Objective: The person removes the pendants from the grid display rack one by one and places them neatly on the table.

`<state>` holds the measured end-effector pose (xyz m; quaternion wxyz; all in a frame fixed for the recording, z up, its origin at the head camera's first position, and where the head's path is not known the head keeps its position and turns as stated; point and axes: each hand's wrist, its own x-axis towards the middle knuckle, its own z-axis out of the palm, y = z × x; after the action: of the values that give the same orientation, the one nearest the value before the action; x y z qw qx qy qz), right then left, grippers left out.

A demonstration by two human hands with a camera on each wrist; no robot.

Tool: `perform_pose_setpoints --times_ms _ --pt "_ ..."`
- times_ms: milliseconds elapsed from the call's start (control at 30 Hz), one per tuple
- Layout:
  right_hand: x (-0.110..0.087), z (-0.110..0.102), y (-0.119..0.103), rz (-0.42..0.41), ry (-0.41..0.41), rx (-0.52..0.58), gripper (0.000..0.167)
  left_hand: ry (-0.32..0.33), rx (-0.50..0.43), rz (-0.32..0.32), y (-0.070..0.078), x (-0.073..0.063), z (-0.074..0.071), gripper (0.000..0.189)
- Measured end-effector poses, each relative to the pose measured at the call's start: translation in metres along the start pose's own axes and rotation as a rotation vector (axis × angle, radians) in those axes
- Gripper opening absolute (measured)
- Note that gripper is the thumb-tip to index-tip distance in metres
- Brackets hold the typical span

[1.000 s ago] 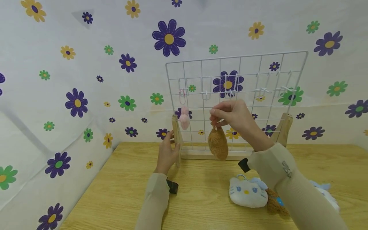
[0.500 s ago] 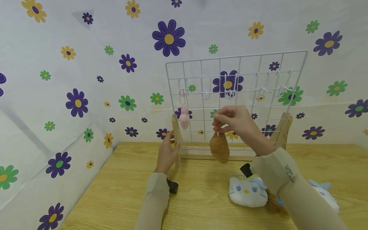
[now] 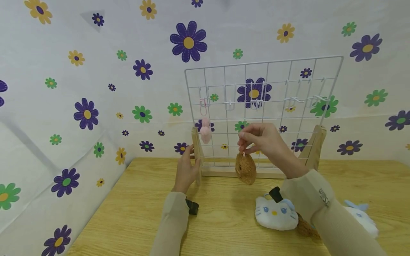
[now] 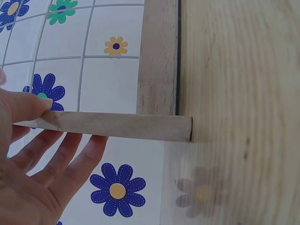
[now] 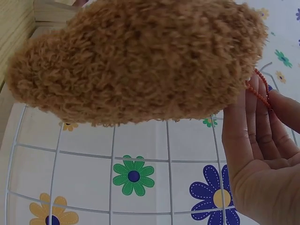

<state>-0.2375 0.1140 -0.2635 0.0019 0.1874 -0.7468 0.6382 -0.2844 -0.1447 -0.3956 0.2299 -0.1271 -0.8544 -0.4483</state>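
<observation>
My right hand (image 3: 262,140) pinches the red beaded loop (image 5: 262,89) of a brown fuzzy plush keychain (image 3: 246,169). The plush dangles below the fingertips, in front of the lower part of a white wire grid rack (image 3: 235,133). Its curly fur fills the upper part of the right wrist view. At the rack's left end, my left hand (image 3: 186,170) grips the wooden side post (image 4: 122,125), thumb on one face and fingers on the other. A small pink plush keychain (image 3: 205,132) hangs from a hook by its pink loop, right above that hand.
Several white hooks (image 3: 256,103) hang along the grid. On the wooden table (image 3: 221,227) lie a white cat-face plush (image 3: 275,215), a brown plush (image 3: 306,227) partly behind the right sleeve, and another white plush (image 3: 363,218). A flower-print sheet (image 3: 166,89) stands behind.
My right hand has moved down and slightly right, lowering the brown plush keychain, which has turned a little. The left hand has stayed on the post.
</observation>
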Motion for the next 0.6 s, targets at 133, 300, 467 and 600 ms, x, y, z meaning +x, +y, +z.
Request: perform_pose_setpoints --times_ms 133,300,467,600 --pt "-0.0023 0.0015 0.0021 0.003 -0.004 0.002 0.017 0.003 -0.003 0.010 0.0003 -0.0001 -0.0008 0.047" --pt "-0.0039 0.0020 0.0066 0.011 -0.016 0.014 0.017 0.013 -0.001 0.030 -0.0002 -0.0002 -0.0009 0.046" --pt "-0.0043 0.0030 0.0086 0.017 -0.020 -0.004 0.017 0.016 0.001 0.036 0.0003 -0.0001 -0.0008 0.046" --pt "-0.0060 0.0040 0.0099 0.020 -0.025 -0.005 0.016 0.014 0.002 0.035 0.0006 0.0000 -0.0011 0.046"
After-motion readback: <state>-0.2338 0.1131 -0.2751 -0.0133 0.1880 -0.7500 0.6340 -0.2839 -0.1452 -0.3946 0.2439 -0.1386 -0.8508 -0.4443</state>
